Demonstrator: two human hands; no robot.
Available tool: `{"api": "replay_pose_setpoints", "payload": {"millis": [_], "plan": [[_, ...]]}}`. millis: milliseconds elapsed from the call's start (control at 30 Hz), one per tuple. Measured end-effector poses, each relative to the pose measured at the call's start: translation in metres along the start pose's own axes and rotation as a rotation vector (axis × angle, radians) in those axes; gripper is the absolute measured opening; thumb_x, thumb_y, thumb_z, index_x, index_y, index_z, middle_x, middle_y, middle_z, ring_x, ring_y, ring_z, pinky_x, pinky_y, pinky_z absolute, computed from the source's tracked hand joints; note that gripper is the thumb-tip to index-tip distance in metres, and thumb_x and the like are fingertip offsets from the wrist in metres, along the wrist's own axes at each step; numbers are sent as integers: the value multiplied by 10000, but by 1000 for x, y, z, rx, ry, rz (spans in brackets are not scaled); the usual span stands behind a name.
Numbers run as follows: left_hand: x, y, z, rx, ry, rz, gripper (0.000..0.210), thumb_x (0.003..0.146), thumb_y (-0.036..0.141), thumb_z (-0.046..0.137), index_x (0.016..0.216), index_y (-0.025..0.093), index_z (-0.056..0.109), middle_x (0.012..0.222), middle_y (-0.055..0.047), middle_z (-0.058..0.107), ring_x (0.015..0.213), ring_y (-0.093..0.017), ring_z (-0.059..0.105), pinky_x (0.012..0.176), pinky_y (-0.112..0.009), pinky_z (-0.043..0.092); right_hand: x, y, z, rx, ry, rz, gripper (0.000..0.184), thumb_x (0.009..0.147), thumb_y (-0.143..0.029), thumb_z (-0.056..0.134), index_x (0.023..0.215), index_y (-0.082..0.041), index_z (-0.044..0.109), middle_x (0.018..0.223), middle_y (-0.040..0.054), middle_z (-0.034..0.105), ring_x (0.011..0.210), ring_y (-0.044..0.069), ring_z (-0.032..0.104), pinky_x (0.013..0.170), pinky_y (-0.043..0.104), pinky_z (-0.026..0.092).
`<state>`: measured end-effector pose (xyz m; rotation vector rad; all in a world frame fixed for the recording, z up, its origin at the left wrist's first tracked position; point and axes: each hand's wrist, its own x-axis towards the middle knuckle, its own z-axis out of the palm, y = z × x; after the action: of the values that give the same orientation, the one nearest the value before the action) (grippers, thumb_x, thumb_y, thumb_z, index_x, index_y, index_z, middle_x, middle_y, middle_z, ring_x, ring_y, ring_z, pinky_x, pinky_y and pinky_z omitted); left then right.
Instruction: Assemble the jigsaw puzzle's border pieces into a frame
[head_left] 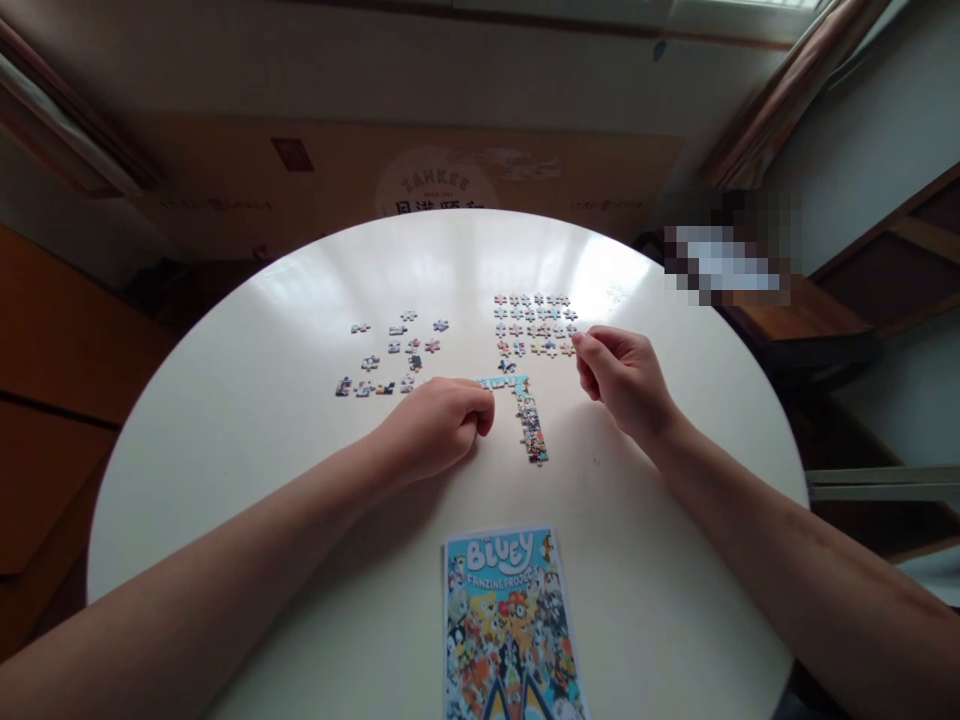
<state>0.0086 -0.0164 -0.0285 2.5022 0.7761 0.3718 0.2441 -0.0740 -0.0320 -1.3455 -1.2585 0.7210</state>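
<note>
My left hand (439,420) rests on the table with its fingers curled under. It lies against the left end of a joined puzzle strip (532,430), which turns a corner at its top right and partly disappears behind the hand. My right hand (626,380) is closed in a pinch, thumb against fingers, beside the right edge of the rows of loose puzzle pieces (527,330). Whatever either hand holds, if anything, is hidden. A single dark blue piece (507,367) lies just above the joined strip.
More loose puzzle pieces (395,348) are scattered left of centre. A Bluey picture sheet (514,620) lies at the near side of the round white table (247,400). Behind the table stands a large printed cardboard panel (337,170); a wooden chair or bench (817,310) is at right.
</note>
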Motion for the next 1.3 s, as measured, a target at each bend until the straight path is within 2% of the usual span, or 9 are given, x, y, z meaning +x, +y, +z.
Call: {"api": "replay_pose_setpoints", "payload": {"millis": [167, 333, 933, 1300], "plan": [[0, 0, -1, -6, -7, -11, 268, 673, 11, 434, 624, 184, 632, 692, 1, 664, 632, -126, 559, 628, -253, 427, -1, 1, 1, -106, -15, -75, 438, 917, -458, 614, 571, -212, 508, 506, -27, 435, 467, 108, 386, 454, 274, 282], [0, 0, -1, -4, -23, -31, 270, 677, -2, 443, 621, 183, 631, 695, 5, 666, 644, -130, 566, 649, -259, 436, -1, 2, -1, -149, -15, -92, 441, 928, -464, 596, 576, -216, 502, 496, -26, 420, 471, 110, 373, 458, 279, 279], [3, 1, 1, -13, 7, -8, 269, 666, 21, 439, 619, 182, 650, 689, 1, 673, 645, -130, 574, 668, -260, 444, 4, 7, -4, -178, 1, -139, 426, 937, -433, 593, 580, -215, 510, 514, -20, 438, 502, 114, 396, 481, 290, 295], [6, -1, 4, -3, 15, -20, 271, 658, 31, 448, 624, 185, 668, 680, 8, 677, 664, -134, 593, 685, -268, 450, 6, 11, -3, -109, -4, -212, 425, 931, -397, 636, 566, -211, 523, 499, -28, 437, 478, 100, 388, 461, 286, 275]]}}
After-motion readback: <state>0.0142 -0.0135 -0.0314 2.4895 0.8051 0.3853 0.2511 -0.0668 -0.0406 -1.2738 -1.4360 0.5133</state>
